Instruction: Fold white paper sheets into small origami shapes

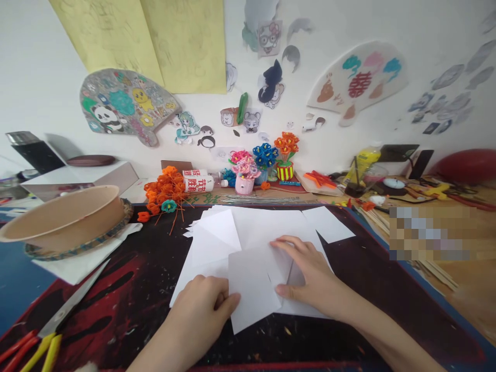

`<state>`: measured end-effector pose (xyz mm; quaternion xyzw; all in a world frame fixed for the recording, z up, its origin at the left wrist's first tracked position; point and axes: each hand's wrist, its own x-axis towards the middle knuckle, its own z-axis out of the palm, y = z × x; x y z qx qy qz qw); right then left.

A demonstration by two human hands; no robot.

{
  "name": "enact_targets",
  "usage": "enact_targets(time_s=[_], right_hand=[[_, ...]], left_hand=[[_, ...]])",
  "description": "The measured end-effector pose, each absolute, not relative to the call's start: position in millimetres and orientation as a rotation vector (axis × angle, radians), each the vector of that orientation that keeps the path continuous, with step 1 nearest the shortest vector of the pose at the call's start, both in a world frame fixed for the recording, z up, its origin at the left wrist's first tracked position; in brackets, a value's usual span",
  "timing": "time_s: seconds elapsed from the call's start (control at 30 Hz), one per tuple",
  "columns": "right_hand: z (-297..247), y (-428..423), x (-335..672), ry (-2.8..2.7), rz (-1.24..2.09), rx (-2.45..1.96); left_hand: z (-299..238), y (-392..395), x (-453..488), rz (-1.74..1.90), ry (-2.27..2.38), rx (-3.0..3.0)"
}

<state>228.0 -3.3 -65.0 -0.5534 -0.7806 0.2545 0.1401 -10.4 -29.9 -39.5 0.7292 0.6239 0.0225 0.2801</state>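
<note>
Folding looks to be at an early stage. The small white square paper sheet [251, 294] lies near the front of the dark red-and-black surface [127, 289], and 1 flap at its right side seems to be turned over, with a grey shaded crease showing there. I can make out no other crease, so most of the shaping appears undone. Behind it, the fanned pile of white paper sheets [248, 225] is flat and unfolded, and I see no finished piece among it.

The sheet sits between the 2 hands, touching both. The left hand [205, 310] is at its near-left edge, loosely clenched, with the thumb on top of that edge as if pinching it. The right hand [310, 276] lies spread and flat over the sheet's right part, grasping nothing, with fingertips on the far corner and the thumb pressing on the paper.

To the far left stands a tan paper bowl [65, 217], and at the near-left corner lie scissors with red and yellow handles [50, 330], well apart from both hands. Orange pipe-cleaner flowers [166, 191] rest beyond the pile.
</note>
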Motion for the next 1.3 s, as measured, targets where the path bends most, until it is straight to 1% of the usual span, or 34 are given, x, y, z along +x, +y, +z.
enact_targets(time_s=[0.67,0.87,1.07,1.3], right_hand=[[-67,-4,227,-2.244,0.745,-1.625],[-66,-8,225,-2.196,0.7,-1.601],[-73,-8,224,-2.288,0.586,-1.589],[-62,-14,218,-2.25,0.565,-1.589]], left_hand=[[-42,-31,-13,0.079,1.607,1.912],[-36,-34,-10,0.126,1.661,1.927],[-37,-37,-10,0.152,1.646,1.935],[-36,-37,-12,0.143,1.626,1.93]])
